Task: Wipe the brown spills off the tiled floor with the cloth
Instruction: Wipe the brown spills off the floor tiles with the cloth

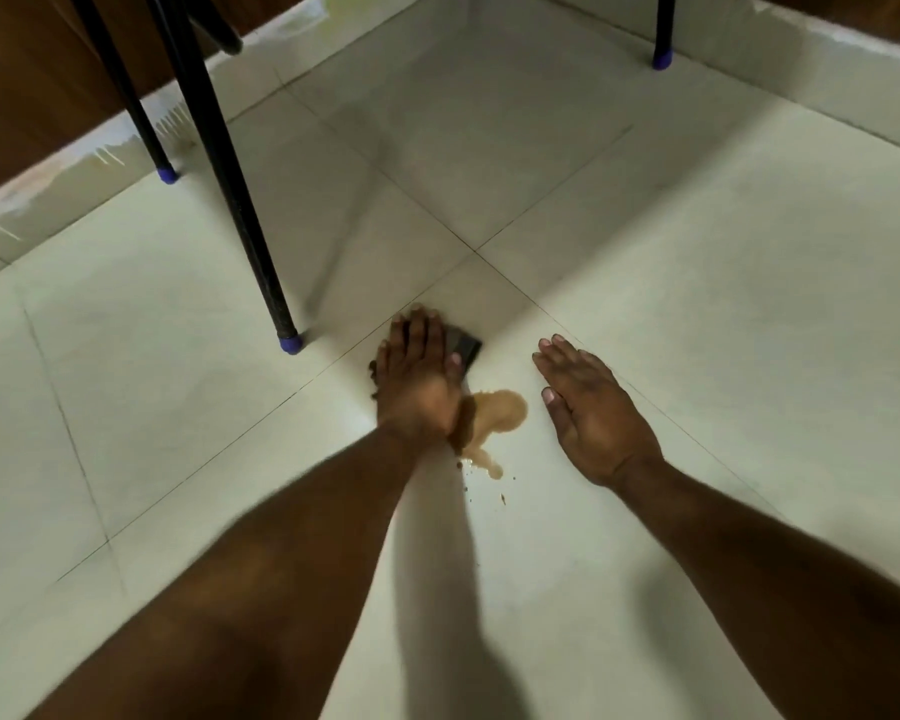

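Cloth (466, 350), dark and folded, lies on the tiled floor (697, 252) under the left hand (419, 376), whose fingers (417, 330) press it flat, straight and close together; the brown spill (494, 413) sits just nearer the person, beside that wrist and between the two hands, so the wipe likely has to drag back toward the body. The right hand (593, 407) lies flat beyond the spill, fingers straight, holding nothing. Most of the cloth is hidden by the palm, and the wrist covers the spill's left edge

Viewpoint: head-worn, above the tiled floor (697, 252)
Facing: forward and steeply down
Nearness: close, left hand (417, 376) and right hand (593, 407) mid-frame
Views: one only, wide-angle
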